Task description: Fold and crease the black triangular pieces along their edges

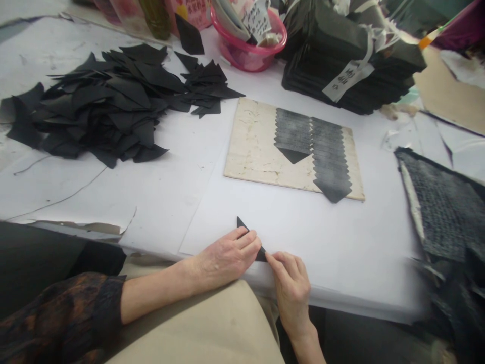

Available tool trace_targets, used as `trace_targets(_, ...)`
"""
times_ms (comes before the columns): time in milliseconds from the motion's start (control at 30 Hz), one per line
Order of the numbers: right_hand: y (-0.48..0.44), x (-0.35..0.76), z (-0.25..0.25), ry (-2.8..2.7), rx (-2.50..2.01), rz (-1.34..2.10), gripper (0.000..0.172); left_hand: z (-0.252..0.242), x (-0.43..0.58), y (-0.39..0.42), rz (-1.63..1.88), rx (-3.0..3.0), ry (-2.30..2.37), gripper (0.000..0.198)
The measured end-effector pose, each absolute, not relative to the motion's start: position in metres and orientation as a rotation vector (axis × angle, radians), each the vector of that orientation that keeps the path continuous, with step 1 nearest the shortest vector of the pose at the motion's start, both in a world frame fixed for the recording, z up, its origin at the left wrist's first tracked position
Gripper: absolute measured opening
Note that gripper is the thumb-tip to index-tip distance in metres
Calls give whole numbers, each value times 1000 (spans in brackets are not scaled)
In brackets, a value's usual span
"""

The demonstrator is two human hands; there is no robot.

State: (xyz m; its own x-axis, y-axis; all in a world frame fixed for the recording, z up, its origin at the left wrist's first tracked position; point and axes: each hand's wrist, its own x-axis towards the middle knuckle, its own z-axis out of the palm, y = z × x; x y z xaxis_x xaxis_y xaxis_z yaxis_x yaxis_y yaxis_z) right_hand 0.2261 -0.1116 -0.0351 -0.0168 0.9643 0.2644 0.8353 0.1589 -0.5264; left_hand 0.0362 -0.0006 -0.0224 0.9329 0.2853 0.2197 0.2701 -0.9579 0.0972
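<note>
Near the table's front edge, a small black triangular piece of material (262,255) lies under my fingers. My left hand (227,257) comes in from the left, its fingers bent over the piece and pressing on it; one pointed corner sticks out beyond them. With thumb and forefinger, my right hand (291,288) pinches the piece's lower right end. Just beyond my hands is a cream board (252,146) carrying two columns of overlapping dark triangular pieces (329,151), the right column longer and its tip passing the board's front edge.
A heap of loose black pieces (109,101) covers the table's left side. At the back stand a pink basin (246,53) with papers in it and a stack of black material (341,55) tied with a labelled white strip. Dark woven fabric (443,202) lies at the right.
</note>
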Motion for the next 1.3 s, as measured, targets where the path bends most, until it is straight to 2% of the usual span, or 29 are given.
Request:
trace_targets(667,-122,229,-34,-1784,-1745,240,19,-23,41,-8,365,3054,403,27)
trace_targets(1100,-126,233,-43,-1838,-1756,164,29,-27,46,-8,405,2990,312,18)
trace_targets(1300,-129,233,-42,-1753,-1764,261,27,-25,46,-7,348,3012,271,17)
